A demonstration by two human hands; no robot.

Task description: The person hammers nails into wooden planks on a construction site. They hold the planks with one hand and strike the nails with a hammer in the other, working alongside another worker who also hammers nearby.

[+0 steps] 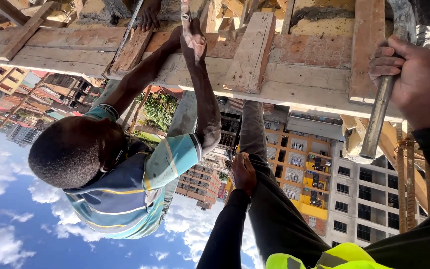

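Two hands: right hand (pixel 414 82) fingers clamped on steel bar (pixel 376 122); left hand (pixel 243 173) resting on knee, fingers together; co-worker (pixel 120 174) alongside.

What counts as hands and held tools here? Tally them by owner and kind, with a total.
Wearer's hands: 2, left hand on the trouser leg, right hand gripping the metal bar
Co-worker's hands: 2
Held tools: 1, the metal bar
Total: 5

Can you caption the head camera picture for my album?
Right hand grips a metal bar, left hand rests on a trouser leg, beside a co-worker reaching onto wooden planks.
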